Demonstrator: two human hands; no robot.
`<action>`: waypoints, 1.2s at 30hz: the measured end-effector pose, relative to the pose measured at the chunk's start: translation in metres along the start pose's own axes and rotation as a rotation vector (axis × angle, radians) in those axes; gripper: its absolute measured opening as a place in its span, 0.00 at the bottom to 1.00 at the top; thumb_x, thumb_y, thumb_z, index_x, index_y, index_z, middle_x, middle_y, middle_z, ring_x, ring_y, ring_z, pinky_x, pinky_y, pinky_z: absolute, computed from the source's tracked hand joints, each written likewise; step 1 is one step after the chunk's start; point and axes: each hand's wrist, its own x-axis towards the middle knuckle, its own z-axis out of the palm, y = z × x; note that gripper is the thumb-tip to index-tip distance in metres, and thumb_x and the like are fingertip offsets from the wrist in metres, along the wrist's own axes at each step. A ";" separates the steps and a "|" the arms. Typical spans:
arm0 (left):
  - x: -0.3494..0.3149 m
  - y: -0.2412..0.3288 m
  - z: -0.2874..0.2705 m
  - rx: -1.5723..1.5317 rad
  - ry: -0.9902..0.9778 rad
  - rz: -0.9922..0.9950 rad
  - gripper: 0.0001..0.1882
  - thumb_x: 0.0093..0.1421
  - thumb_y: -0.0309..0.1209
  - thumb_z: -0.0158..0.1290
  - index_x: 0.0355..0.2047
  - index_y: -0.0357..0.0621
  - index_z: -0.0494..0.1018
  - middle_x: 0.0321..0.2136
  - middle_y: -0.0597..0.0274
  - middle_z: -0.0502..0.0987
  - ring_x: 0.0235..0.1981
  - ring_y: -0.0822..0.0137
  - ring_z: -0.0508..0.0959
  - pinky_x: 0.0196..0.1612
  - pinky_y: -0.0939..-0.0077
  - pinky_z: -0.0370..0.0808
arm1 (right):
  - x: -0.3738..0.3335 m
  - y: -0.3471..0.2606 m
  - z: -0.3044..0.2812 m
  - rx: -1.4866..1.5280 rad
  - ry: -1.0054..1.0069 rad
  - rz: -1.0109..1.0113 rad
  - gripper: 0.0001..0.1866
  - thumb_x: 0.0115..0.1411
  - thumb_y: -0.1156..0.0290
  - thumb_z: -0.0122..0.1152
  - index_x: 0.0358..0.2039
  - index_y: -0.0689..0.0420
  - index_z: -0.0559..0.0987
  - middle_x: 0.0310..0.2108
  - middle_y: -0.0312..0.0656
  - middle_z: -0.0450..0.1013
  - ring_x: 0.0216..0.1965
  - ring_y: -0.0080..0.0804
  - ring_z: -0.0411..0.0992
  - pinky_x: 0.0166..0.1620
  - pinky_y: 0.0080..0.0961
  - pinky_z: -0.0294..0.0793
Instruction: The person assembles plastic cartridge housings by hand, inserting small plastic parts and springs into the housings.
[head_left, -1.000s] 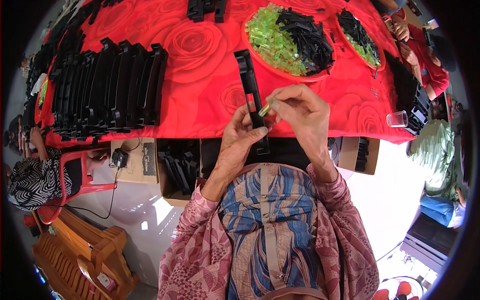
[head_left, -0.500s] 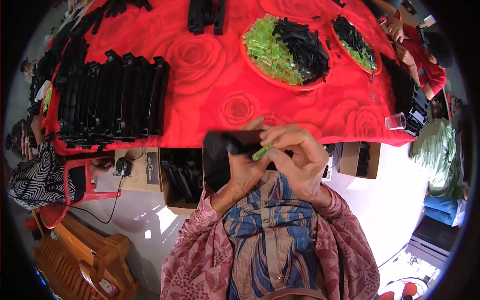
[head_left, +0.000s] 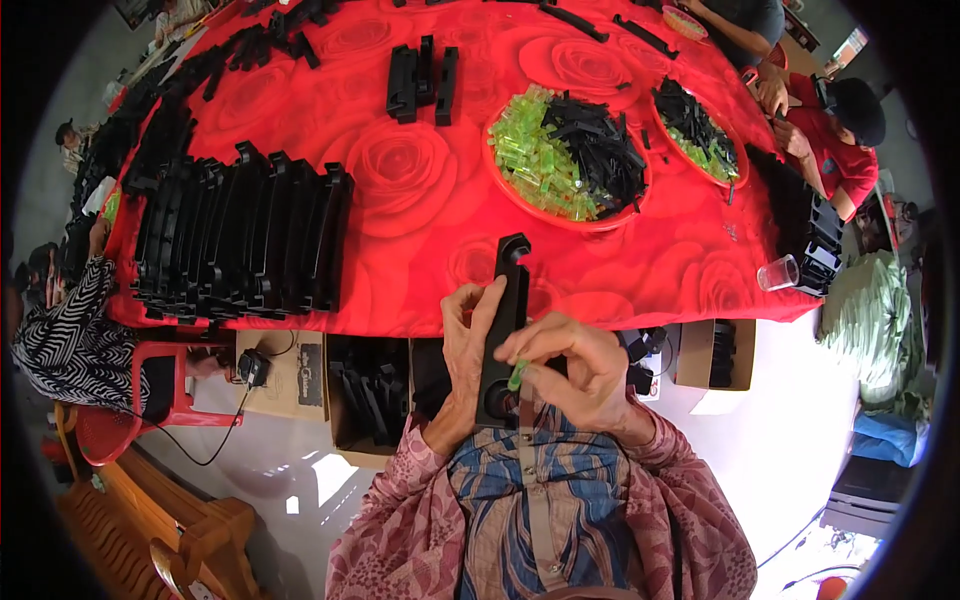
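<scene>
My left hand [head_left: 462, 340] grips a long black plastic bar [head_left: 506, 325] by its side, tilted nearly upright in front of my chest. It has a hooked far end and a round recess near its lower end. Between the thumb and fingers of my right hand [head_left: 578, 365] is a small translucent green vial [head_left: 517, 376], pinched just beside the lower part of the bar; I cannot tell whether they touch. Beyond my hands an orange bowl [head_left: 560, 222] holds green vials on its left and thin black strips on its right.
A row of similar black bars [head_left: 240, 235] stands at the table's left. Farther off lie three more bars [head_left: 405, 85]. At the right are a second bowl [head_left: 741, 165], a clear cup [head_left: 778, 273] and a co-worker in red [head_left: 855, 170]. A cardboard box [head_left: 375, 458] stands below the table edge.
The black bar has turned from pointing away to the left to standing lengthwise before me. My right hand has moved slightly lower, still pinching the green vial. The view has tilted up.
</scene>
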 end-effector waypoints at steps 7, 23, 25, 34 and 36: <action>-0.007 -0.001 0.000 -0.379 -0.243 -0.324 0.31 0.62 0.35 0.54 0.64 0.41 0.63 0.48 0.53 0.74 0.40 0.72 0.74 0.42 0.77 0.74 | 0.006 0.007 -0.009 -0.171 -0.202 -0.133 0.09 0.54 0.87 0.59 0.37 0.67 0.76 0.35 0.50 0.75 0.35 0.32 0.76 0.37 0.24 0.75; 0.000 -0.005 0.005 -1.238 -0.390 -0.666 0.34 0.64 0.23 0.46 0.69 0.40 0.49 0.62 0.47 0.63 0.61 0.60 0.67 0.61 0.68 0.64 | 0.003 0.014 -0.043 -0.206 -0.030 0.004 0.09 0.51 0.87 0.61 0.34 0.65 0.77 0.33 0.46 0.74 0.33 0.32 0.75 0.37 0.25 0.74; 0.003 -0.002 0.006 -1.102 -0.394 -0.656 0.35 0.64 0.25 0.48 0.70 0.41 0.48 0.61 0.46 0.63 0.60 0.59 0.68 0.61 0.67 0.64 | 0.008 0.014 -0.041 -0.260 -0.033 0.012 0.09 0.50 0.87 0.60 0.34 0.64 0.77 0.32 0.43 0.75 0.33 0.31 0.75 0.36 0.24 0.73; 0.002 -0.013 0.008 -1.422 -0.270 -0.753 0.33 0.63 0.33 0.54 0.65 0.41 0.54 0.60 0.39 0.65 0.58 0.57 0.71 0.59 0.64 0.69 | 0.001 0.009 -0.042 -0.034 0.328 0.141 0.08 0.57 0.85 0.62 0.38 0.67 0.77 0.37 0.43 0.77 0.41 0.27 0.77 0.46 0.21 0.77; -0.001 -0.019 0.008 -1.473 -0.295 -0.736 0.25 0.65 0.33 0.52 0.60 0.38 0.61 0.59 0.41 0.67 0.55 0.60 0.73 0.57 0.67 0.72 | -0.002 0.011 -0.042 -0.028 0.334 0.147 0.08 0.57 0.85 0.62 0.39 0.67 0.77 0.38 0.43 0.76 0.41 0.27 0.77 0.46 0.21 0.77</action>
